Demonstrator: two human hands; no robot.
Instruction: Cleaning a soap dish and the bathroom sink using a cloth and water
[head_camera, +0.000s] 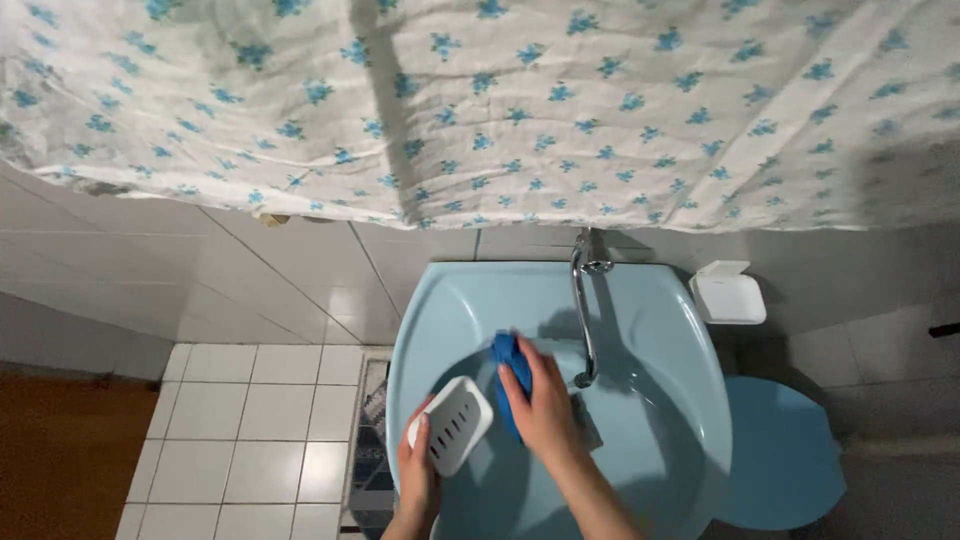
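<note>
At the near rim of the pale blue basin (640, 300), the left hand (418, 470) holds a white slotted soap dish (452, 423) from below, fingers curled up around its lower edge, thumb on the near side. The dish sits tilted, slots facing up and toward the right hand. It hangs over the bowl's left inner slope, not resting on it as far as I can tell.

Just beside it, the right hand (545, 405) presses a blue sponge or cloth (510, 372) down, fingers laid flat and closed over it. The blue pad pokes out past the fingertips on the far side and along the hand's left edge. Whether the pad touches the dish or the basin wall I cannot tell; the hand covers the contact.

Risks, as judged: the dish is pinched only at one end, so a wet, soapy grip could let it slip and drop into the bowl. A hard scrub push from the right could also twist it out of the left fingers. The right wrist works near the chrome tap (583, 310) spout, so a knock there is possible.

Farther back, a second white soap box (729, 295) sits on the basin's far right corner. A blue toilet lid (785, 455) is to the right, white floor tiles (250, 430) to the left, and a floral curtain (480, 110) hangs across the top.
</note>
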